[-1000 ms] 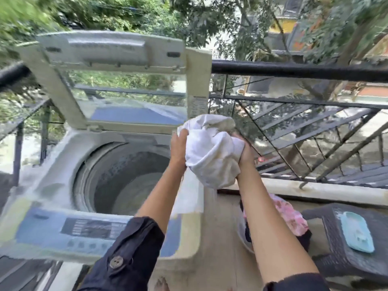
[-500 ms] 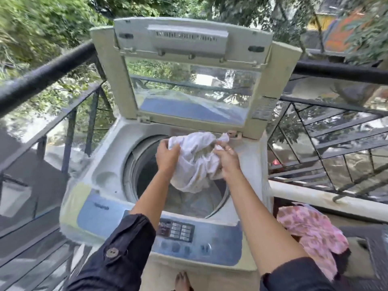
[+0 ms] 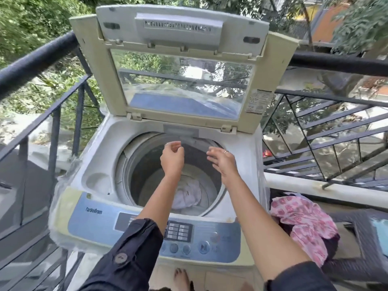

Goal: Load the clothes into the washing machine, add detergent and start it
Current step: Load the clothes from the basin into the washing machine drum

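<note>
- The washing machine (image 3: 100, 156) is a top-loader with a pale cream-white body, standing on a balcony close to a dark metal railing (image 3: 42, 57).
- Its lid (image 3: 182, 80) stands upright at the back, a yellowed frame around a clear window that mirrors trees and a blue surface.
- The round drum (image 3: 144, 162) is open, grey and dim inside, with a lighter ring around its mouth.
- A white garment (image 3: 188, 196) lies crumpled at the bottom of the drum, toward the near side, partly hidden behind the left forearm.
- The left hand (image 3: 172, 157) hangs above the drum's opening, empty, its fingers loosely curled and not pinched on anything; a ring shows on one finger.
- The right hand (image 3: 222, 160) hangs just beside it, also above the opening, empty with fingers spread and drooping; it too wears a ring.
- The two hands are near each other without touching, and neither touches the garment or the machine.
- Both arms wear dark sleeves (image 3: 134, 255) pushed up the forearm, the left one showing a button.
- The control panel (image 3: 94, 223) runs along the machine's near edge, blue on a yellowish strip, with a block of small keys and round buttons below.
- A pink patterned cloth (image 3: 304, 223) is heaped over darker clothes to the right of the machine.
- A bare foot (image 3: 181, 279) shows on the floor below the panel.
</note>
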The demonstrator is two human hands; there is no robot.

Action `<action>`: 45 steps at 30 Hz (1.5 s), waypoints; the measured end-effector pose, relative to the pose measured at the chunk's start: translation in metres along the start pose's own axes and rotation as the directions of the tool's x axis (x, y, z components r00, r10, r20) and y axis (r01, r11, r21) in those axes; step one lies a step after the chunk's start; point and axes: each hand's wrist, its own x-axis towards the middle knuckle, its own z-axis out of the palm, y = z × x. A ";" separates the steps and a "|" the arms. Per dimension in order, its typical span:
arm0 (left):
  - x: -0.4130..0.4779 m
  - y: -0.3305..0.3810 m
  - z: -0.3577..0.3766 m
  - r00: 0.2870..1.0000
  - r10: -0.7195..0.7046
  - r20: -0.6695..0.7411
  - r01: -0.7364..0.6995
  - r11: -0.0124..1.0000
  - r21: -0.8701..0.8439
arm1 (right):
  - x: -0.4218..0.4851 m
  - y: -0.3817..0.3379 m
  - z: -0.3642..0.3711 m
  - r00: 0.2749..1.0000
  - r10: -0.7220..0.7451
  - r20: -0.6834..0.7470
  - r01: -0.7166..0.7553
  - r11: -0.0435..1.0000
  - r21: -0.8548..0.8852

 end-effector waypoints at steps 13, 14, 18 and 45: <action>-0.090 0.034 0.127 0.986 0.160 0.053 -0.144 0.963 -0.230 | -0.009 -0.022 -0.136 0.984 -0.176 -0.039 0.180 0.971 0.154; -0.100 0.036 0.140 0.983 0.171 0.061 -0.152 0.959 -0.238 | -0.010 -0.023 -0.152 0.981 -0.188 -0.055 0.195 0.968 0.158; -0.138 0.038 0.198 0.973 0.199 0.120 -0.163 0.952 -0.259 | -0.012 -0.021 -0.216 0.967 -0.226 -0.118 0.241 0.962 0.127; -0.149 -0.222 0.571 0.756 -0.038 0.653 -0.316 0.854 0.414 | 0.139 0.264 -0.525 0.709 0.286 -0.644 -0.137 0.953 0.272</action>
